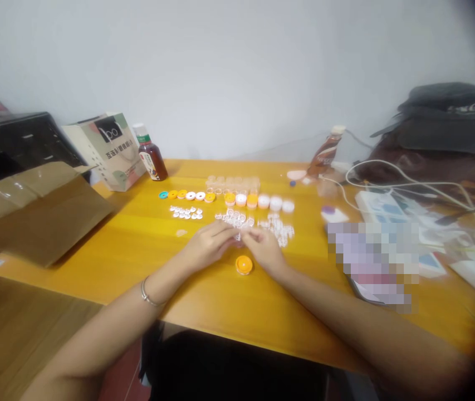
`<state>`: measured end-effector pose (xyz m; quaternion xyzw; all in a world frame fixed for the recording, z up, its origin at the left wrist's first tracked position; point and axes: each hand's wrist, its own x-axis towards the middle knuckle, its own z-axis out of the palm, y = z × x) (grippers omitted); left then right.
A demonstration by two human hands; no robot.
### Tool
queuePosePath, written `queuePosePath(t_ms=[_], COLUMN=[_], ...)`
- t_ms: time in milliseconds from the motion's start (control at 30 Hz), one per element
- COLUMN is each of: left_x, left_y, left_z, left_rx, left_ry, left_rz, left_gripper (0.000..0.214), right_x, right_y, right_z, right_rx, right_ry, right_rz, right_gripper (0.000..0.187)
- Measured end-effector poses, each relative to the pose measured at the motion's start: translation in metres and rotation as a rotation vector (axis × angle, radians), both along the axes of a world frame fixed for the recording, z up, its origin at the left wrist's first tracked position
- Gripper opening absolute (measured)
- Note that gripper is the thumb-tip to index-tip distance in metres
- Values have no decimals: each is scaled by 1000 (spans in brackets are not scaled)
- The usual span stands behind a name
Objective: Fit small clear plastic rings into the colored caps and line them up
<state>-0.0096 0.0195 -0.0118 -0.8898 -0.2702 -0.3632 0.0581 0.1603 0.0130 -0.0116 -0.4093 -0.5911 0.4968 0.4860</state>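
at mid worktop (107,250), both hands meet fingertip to fingertip over a small clear piece (238,238), too blurred to make out. left hand (206,245): grip pinched nearly closed on the piece; bangle (148,295) on its wrist. right hand (264,247): grip also curled onto the same piece from the other side. orange cap (244,264) lies on the worktop just below the hands, touching neither as far as i can tell. heap of clear bits (258,223) just behind the fingers; smaller cluster (186,212) to its left. row of caps (229,197), teal, orange, white, behind those. brown bottle (152,156) and paper bag (107,150) at back left; cardboard (40,211) at left edge; cables (408,186) at right.
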Motion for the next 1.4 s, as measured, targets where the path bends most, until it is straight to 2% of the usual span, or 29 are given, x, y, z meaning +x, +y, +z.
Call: queuePosePath(t_ms=[200,333,500,667,867,1067,1167,1267,1333,1400], left_x=[3,3,0,-2,-4,-5,-14,-29,-37,-40], left_y=[-1,-3,-3,1,2,0,4,11,15,17], left_z=[-4,-1,7,8,9,11,17,27,33,36], left_rx=[34,-19,-247,-446,-392,-377,-378,-349,-349,-374], left_ry=[28,-25,-220,-354,-300,-348,-447,-685,-842,-917], left_rz=[13,0,-81,-41,-86,-50,15,89,92,68], left_gripper=[19,20,19,18,17,16,13,12,15,16], right_x=[0,0,0,0,1,-1,0,2,4,4], right_y=[-2,-1,1,2,4,0,-1,0,3,9], right_z=[3,3,0,-6,-8,-10,-10,-7,-4,-1], right_rx=[21,-8,-49,-34,-35,19,82,140,170,199], right_ry=[-47,-50,34,99,77,-7,-40,-73,-101,-145], right_rz=[-16,-6,47,67,83,17,-55,-123,-150,-165], right_gripper=[17,20,19,20,27,19,17,18,18,14])
